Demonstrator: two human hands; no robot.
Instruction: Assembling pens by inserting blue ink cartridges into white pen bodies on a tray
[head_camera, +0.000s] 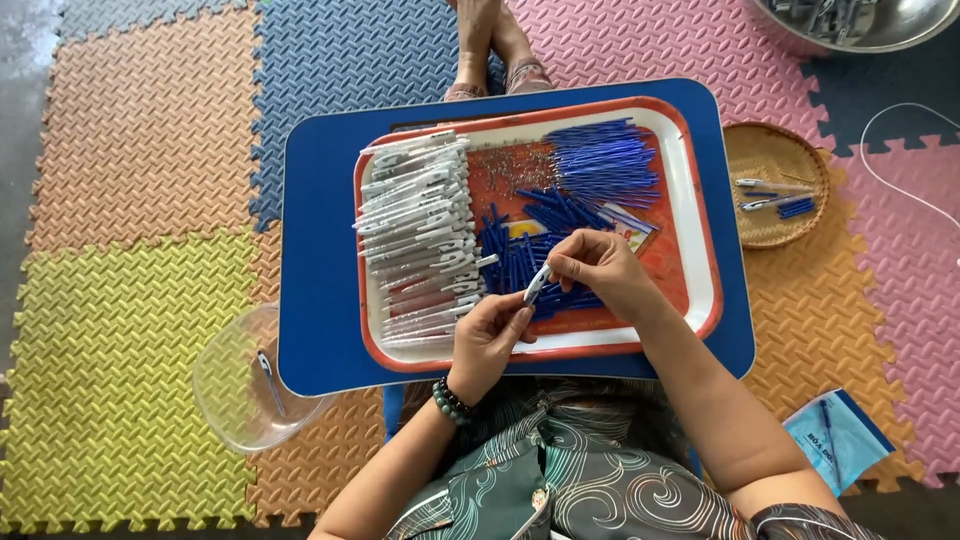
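- The left hand (487, 340) and the right hand (600, 270) meet over the near middle of the orange-and-white tray (705, 290).
- Between them sits one white pen barrel (538, 284), tilted; the fingers of both hands are pinched around it, the left at its lower end, the right at its upper end.
- The tray rests on a blue lap surface (320, 250), which stands on a floor of coloured foam mats (130, 330).
- A row of white pen barrels (415, 235) lies stacked along the tray's left side.
- Blue refills (603, 160) are piled at the tray's far right, and short blue parts (520, 250) lie in the middle, just beside the hands.
- A patch of tiny metal springs (520, 165) lies between the white row and the refills.
- A clear plastic bowl (235, 385) with one pen in it sits on the mat at the left; a woven basket (775, 185) holding a few pen pieces sits at the right.
- A beaded bracelet (450, 402) circles the left wrist.
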